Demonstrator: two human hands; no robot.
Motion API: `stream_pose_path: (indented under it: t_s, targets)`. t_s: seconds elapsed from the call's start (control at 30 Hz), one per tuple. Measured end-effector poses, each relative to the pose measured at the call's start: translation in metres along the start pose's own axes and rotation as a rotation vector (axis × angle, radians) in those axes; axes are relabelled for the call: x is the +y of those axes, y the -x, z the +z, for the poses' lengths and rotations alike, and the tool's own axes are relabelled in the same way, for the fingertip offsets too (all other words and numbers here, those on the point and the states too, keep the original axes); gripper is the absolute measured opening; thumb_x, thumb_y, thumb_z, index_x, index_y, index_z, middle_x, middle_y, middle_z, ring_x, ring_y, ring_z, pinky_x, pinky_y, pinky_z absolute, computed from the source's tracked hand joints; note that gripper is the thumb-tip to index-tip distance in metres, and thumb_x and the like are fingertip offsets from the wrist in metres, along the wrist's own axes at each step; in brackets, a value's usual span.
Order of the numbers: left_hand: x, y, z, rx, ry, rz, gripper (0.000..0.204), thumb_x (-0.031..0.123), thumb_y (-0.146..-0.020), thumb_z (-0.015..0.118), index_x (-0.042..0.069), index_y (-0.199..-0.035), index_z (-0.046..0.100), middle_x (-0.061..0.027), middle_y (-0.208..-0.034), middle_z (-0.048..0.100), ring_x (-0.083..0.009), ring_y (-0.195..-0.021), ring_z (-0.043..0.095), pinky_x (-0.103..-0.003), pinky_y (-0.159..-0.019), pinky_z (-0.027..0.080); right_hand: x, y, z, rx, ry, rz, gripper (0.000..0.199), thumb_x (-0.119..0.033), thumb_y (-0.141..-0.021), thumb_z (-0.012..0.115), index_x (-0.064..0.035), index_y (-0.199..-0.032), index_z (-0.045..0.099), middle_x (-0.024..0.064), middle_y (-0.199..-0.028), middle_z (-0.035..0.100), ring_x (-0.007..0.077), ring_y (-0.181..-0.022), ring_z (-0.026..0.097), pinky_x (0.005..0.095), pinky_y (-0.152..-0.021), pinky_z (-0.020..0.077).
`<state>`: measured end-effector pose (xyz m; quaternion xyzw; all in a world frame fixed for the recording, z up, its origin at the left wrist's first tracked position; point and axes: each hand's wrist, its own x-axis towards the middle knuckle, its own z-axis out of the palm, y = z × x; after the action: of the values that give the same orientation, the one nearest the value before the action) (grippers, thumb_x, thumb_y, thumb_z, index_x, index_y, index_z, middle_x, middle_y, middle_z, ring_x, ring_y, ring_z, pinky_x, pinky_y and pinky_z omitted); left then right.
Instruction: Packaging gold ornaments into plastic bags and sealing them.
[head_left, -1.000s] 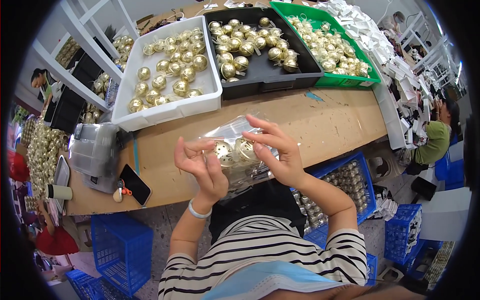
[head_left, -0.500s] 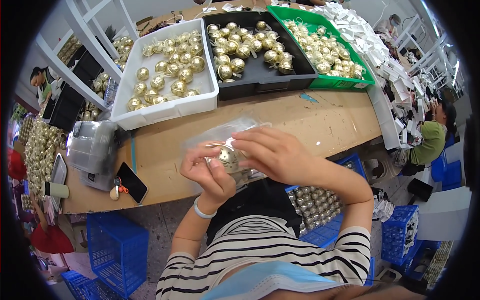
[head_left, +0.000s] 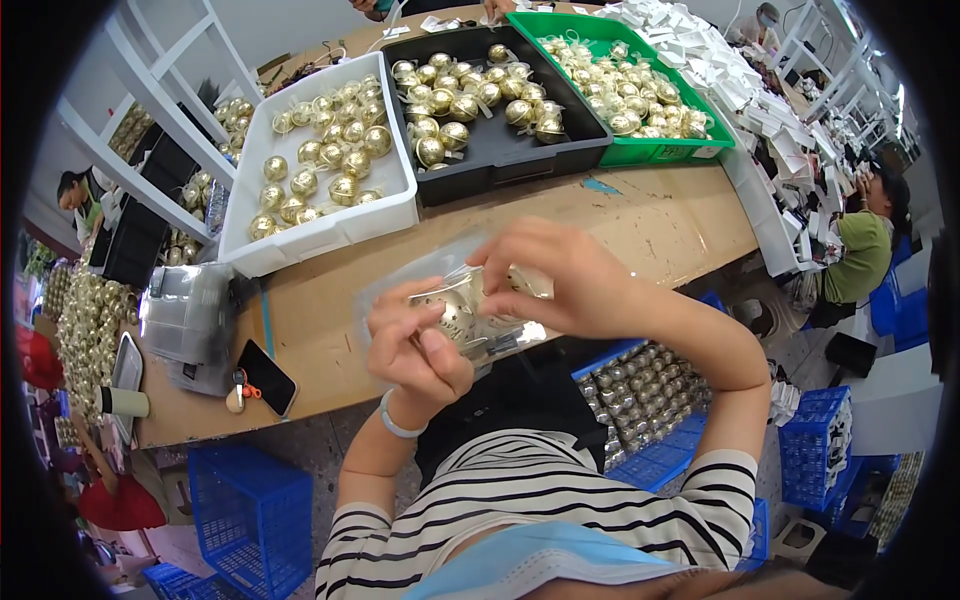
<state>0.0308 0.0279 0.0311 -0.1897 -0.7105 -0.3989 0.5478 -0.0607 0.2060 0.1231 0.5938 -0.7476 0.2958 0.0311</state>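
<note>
My left hand is curled round a shiny gold ball ornament that has dark markings and small dots. Close beside it, my right hand bends its fingers down over a second gold ball ornament, which is partly covered by those fingers. Beneath both hands lies clear plastic packaging on the brown table, its near edge catching light. How much of each ball sits inside the plastic is hard to make out.
Along the table's far side stand a white tray, a black tray and a green tray, all holding gold balls. Stacked clear boxes, a phone and orange-handled scissors lie left. Blue crates stand below.
My right hand has shifted slightly right and its fingers have curled down. The second ball now shows beside the first, and more of the plastic packaging is visible.
</note>
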Motion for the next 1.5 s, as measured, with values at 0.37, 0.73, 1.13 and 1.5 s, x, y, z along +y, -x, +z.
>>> stream_pose_path:
  t_s: [0.37,0.73,1.13,1.5]
  targets:
    - [-0.010,-0.043,-0.007,-0.114,-0.212,0.397,0.040,-0.004,-0.084,0.046,0.007,-0.120,0.033,-0.0127,-0.107,0.050,-0.0390,-0.091,0.066,-0.053,-0.079,0.053,-0.013,0.010,0.019,0.450,-0.533,0.264,0.007,-0.005,-0.090,0.075,0.0009,-0.088,0.070,0.0193,-0.129,0.066,0.0245,-0.123,0.060,0.0360,-0.103,0.0455]
    - [-0.018,-0.056,-0.010,-0.251,-0.220,0.528,0.025,0.004,-0.091,0.049,0.010,-0.112,0.038,-0.0089,-0.111,0.054,-0.0384,-0.096,0.067,-0.051,-0.076,0.048,0.016,0.008,0.020,0.460,-0.545,0.265,0.015,-0.004,-0.082,0.083,0.0003,-0.088,0.070,0.0185,-0.128,0.064,0.0212,-0.120,0.061,0.0326,-0.100,0.0499]
    - [-0.007,-0.040,0.014,-0.061,0.200,-0.038,0.031,-0.002,-0.089,0.036,0.003,-0.119,0.032,-0.0156,-0.102,0.050,-0.0311,-0.087,0.063,-0.043,-0.082,0.053,0.007,0.004,-0.009,-0.003,-0.501,0.370,0.041,-0.027,-0.101,0.062,-0.0046,-0.135,0.064,0.0170,-0.124,0.069,0.0279,-0.112,0.066,0.0377,-0.097,0.0493]
    - [0.015,-0.044,0.032,-0.171,0.213,-0.425,0.034,0.002,-0.093,0.038,-0.001,-0.127,0.038,-0.0170,-0.118,0.049,-0.0204,-0.105,0.051,-0.038,-0.096,0.044,-0.007,0.042,0.018,0.332,0.829,-0.057,0.067,-0.042,-0.092,0.063,0.0030,-0.140,0.054,0.0229,-0.144,0.055,0.0331,-0.105,0.062,0.0421,-0.090,0.0523]
